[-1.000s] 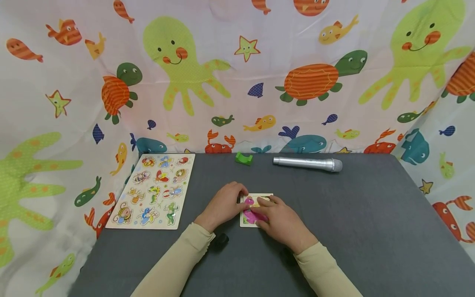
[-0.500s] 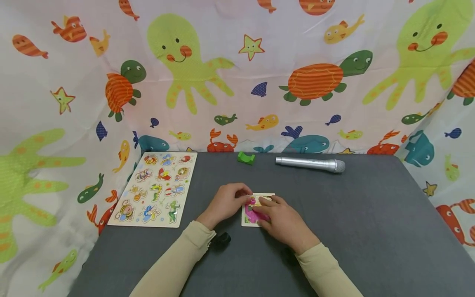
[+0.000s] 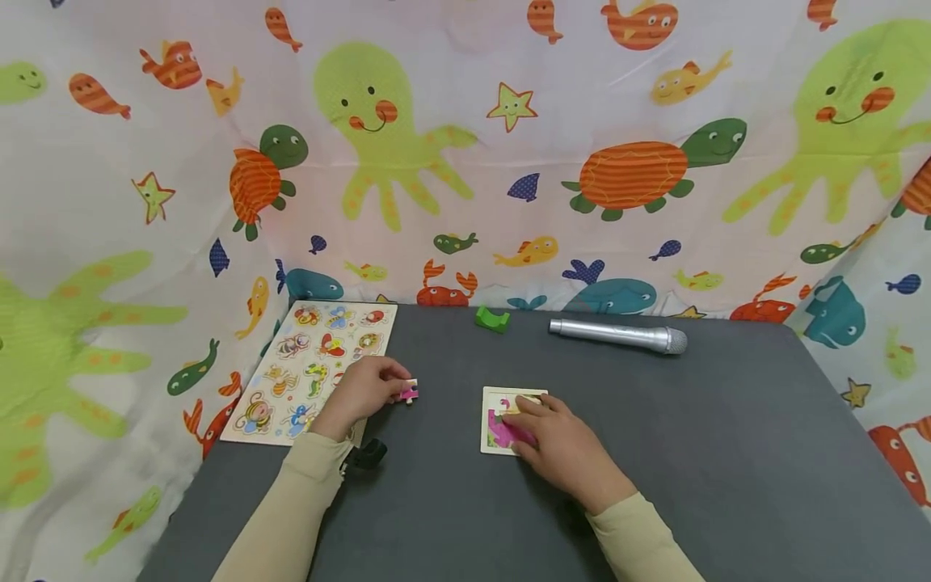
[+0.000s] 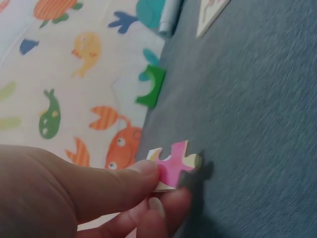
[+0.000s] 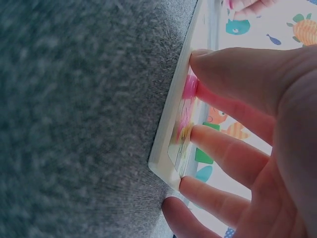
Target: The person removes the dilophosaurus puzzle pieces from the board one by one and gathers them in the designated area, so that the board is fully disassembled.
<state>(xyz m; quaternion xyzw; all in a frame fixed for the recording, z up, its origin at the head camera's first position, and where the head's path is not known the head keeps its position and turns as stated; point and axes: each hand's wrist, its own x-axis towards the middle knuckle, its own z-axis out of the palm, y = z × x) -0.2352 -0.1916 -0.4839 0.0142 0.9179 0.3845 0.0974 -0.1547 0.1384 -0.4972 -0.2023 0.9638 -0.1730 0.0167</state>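
In the head view my left hand (image 3: pixel 361 394) pinches a pink and cream jigsaw piece (image 3: pixel 410 392) just above the table, beside the peg board's right edge. Close up in the left wrist view, the piece (image 4: pixel 173 166) sits between thumb and fingers, its knob pointing away. My right hand (image 3: pixel 567 449) rests its fingertips on the small square jigsaw puzzle (image 3: pixel 488 424) with a pink picture and pale frame. Its upper left part looks pale and bare. The right wrist view shows thumb and fingers spread along the puzzle frame (image 5: pixel 166 144); my palm hides part of the picture.
A wooden peg board (image 3: pixel 287 416) with insect pictures lies at the left, partly behind my left arm. Toward the back edge are a green curved block (image 3: pixel 492 320) and a silver microphone (image 3: pixel 618 335). A sea-animal curtain (image 3: pixel 451 178) hangs behind the grey table (image 3: pixel 727 453).
My left hand has moved left, away from the puzzle, with the jigsaw piece in its fingers. The right hand stays on the puzzle. The head view has shifted slightly.
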